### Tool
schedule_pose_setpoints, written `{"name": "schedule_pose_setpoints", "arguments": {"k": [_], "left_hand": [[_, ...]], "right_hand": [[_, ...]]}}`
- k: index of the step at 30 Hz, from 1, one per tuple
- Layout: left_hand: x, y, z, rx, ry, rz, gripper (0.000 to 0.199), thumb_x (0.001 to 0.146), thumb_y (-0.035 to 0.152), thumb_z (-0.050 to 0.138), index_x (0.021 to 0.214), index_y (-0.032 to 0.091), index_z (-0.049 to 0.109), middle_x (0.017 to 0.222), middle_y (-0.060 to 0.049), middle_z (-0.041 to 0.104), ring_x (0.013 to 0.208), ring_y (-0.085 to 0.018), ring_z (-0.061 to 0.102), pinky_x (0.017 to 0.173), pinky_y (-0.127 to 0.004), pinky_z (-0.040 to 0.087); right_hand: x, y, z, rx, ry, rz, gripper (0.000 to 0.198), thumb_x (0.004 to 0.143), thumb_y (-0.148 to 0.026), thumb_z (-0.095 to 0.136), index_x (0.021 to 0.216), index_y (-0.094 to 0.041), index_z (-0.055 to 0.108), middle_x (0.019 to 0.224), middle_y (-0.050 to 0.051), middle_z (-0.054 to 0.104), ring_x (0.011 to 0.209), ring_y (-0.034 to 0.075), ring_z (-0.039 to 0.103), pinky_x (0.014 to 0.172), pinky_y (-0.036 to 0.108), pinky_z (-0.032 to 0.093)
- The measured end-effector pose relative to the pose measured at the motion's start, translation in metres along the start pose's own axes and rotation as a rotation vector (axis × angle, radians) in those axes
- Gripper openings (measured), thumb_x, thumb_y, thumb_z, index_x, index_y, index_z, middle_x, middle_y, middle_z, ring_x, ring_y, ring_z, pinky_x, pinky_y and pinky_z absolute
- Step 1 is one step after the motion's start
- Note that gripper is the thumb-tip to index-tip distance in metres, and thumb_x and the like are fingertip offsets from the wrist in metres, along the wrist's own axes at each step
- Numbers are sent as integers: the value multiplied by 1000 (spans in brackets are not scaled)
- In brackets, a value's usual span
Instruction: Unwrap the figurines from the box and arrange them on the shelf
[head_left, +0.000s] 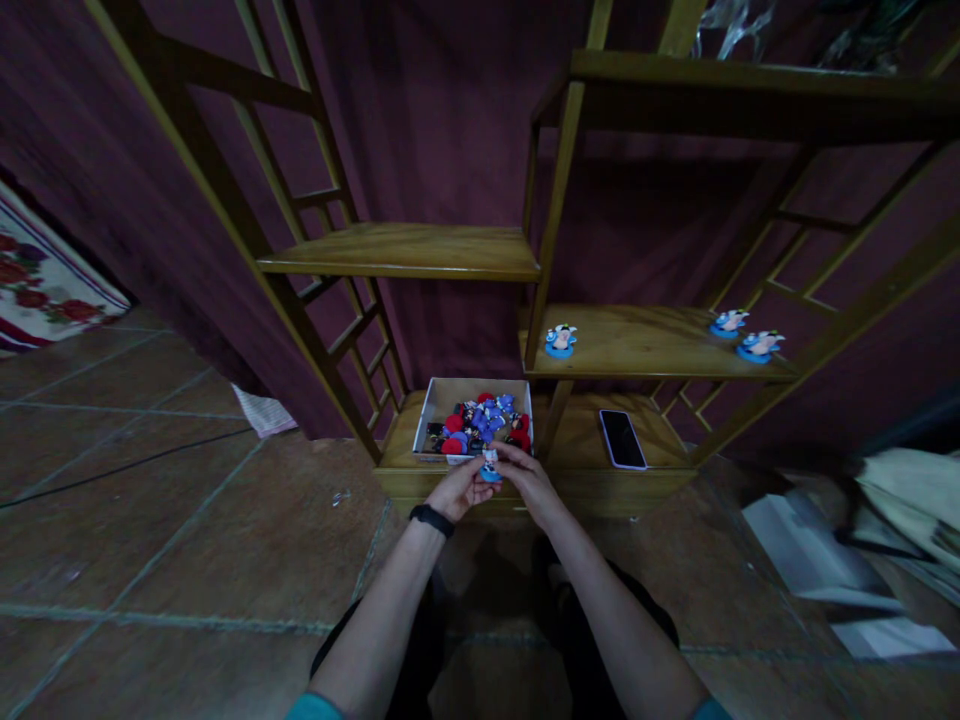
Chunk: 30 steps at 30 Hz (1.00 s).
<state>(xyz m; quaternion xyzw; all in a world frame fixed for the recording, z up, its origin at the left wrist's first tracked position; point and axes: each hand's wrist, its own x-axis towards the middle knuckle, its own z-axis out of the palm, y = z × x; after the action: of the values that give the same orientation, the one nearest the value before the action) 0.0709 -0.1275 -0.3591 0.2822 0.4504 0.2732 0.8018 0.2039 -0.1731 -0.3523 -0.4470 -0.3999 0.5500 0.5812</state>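
Between my two hands, in front of the box, is a small figurine [490, 466] with a blue base and a pale body. My left hand [459, 489], with a black band at the wrist, grips it from the left side. On the other side, the fingers of my right hand [527, 481] close against its upper right. Just beyond them a white cardboard box [421, 420] holds several small figurines [480, 420] in red, blue-purple and black. Three figurines like the held one stand on the right shelf: one at its left end [561, 341], two at its right end [759, 346].
A wooden display rack [397, 248] with stepped shelves stands against a dark red curtain [435, 120]. A phone [622, 439] lies on the bottom board. White papers [814, 550] and a pale bag [911, 500] are on the right. A thin cable [127, 470] crosses the tiled floor.
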Motion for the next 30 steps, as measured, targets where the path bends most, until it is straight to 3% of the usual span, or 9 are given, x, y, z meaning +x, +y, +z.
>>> {"name": "schedule_pose_setpoints", "arguments": {"k": [6,10,15,20,24,30], "left_hand": [[1,-5,6,40,54,29,39,74,49,60,81,10,61,63,-8,65,54,-12,62,50,-20,49],[0,-3,8,-10,3,26,43,76,52,55,81,10,61,66,-10,66,58,-13,64,54,-21,51],[-3,0,11,-141,-112,43,34,81,41,55,93,9,61,80,-13,68,77,-18,67,70,-26,54],[-6,-1,15,-228,-128,63,26,82,29,58,98,8,60,85,-13,68,84,-19,66,81,-31,52],[-7,-3,15,-287,-133,87,19,80,20,60,95,10,60,85,-10,68,82,-17,66,83,-32,52],[-6,-3,16,-309,-130,95,16,79,19,61,90,9,61,83,-10,68,78,-15,66,78,-28,53]], "right_hand": [[2,7,1,2,28,-28,40,62,-42,69,96,-22,68,100,4,69,93,23,61,88,39,44],[2,5,0,150,66,12,38,64,-42,69,94,-20,66,99,6,69,90,22,63,83,37,47],[4,4,-4,204,111,12,33,69,-41,65,95,-22,63,104,7,68,97,23,62,81,37,48],[5,7,-5,213,98,-3,31,67,-36,66,95,-23,64,108,5,66,101,21,59,89,36,44],[3,3,-3,215,96,10,32,66,-32,67,96,-23,65,108,4,66,102,22,58,89,36,43],[3,-5,-4,335,133,158,29,70,-38,61,96,-25,66,108,0,67,105,20,57,80,29,44]]}}
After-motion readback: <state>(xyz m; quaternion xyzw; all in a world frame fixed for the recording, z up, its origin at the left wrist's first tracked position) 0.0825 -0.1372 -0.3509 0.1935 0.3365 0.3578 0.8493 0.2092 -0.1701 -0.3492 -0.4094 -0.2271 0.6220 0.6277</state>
